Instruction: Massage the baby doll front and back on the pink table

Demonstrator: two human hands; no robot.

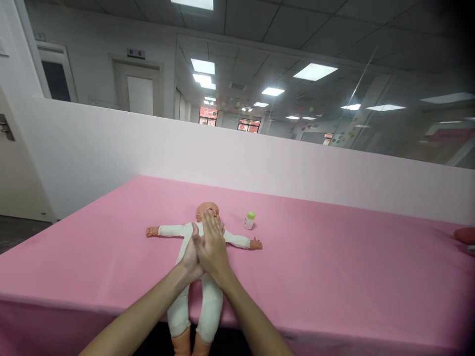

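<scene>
Head view: a baby doll (193, 277) in a white romper lies on its back on the pink tabletop (334, 277), head away from the person, arms spread to either side, legs reaching the near edge with the feet hanging just over it. Both hands rest on the doll's chest, the right hand (212, 244) laid over the left hand (190, 257) so that the two overlap; the right fingers lie flat, straight and close together with the tips up by the doll's chin, and neither hand is clamped on anything. The left hand is largely covered, so whether its fingers are spread or together cannot be told. The step in hand appears to be a flat-palmed press or stroke on the chest — done well, it probably calls for the hands to stay stacked and centred on the trunk, the pressure to come straight down through the palms rather than the fingertips, and the fingertips to keep off the face. Since the legs overhang the edge, a push towards the person could slide the doll off; the force is better kept vertical. A small white bottle with a green cap (249, 220) stands upright near the doll's outstretched arm, apart from it — and clear of both hands.
</scene>
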